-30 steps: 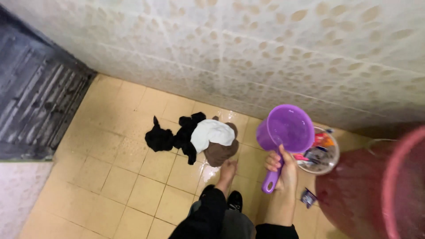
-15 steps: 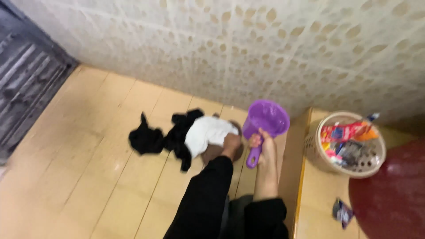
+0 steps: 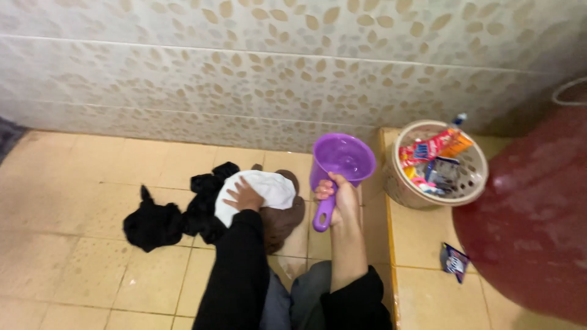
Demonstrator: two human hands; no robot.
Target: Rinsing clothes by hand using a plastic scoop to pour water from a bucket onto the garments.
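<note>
Nearest the camera: both forearms in black sleeves, person crouched over the tiled floor (image 3: 92, 281). Right sleeve pushed up, forearm bare.

Right hand (image 3: 340, 197) wrapped tight round the handle of a purple plastic scoop (image 3: 340, 162), fingers curled shut on it. Scoop held upright w/ mouth up, just above floor level, next to the low tiled step (image 3: 422, 244). Can't tell if there's water inside.

Left hand (image 3: 243, 197) lies palm down on a white cloth (image 3: 264, 188), fingers spread flat, pressing, not gripping. White cloth sits on top of a brown garment (image 3: 286, 220), both on the floor just left of the scoop. Black clothes (image 3: 177, 219) bunched to the left, touching the white one, a second black lump trailing further left.

On the step, right side: a small dark sachet (image 3: 454, 261) lying flat. Beyond it a round perforated basket (image 3: 471, 177) w/ coloured packets and sachets inside. Big dark-red tub (image 3: 532, 214) at far right, touching or nearly touching the basket.

Farthest: wall (image 3: 244, 73) of pale tiles w/ leaf pattern, meeting the floor behind the clothes.
</note>
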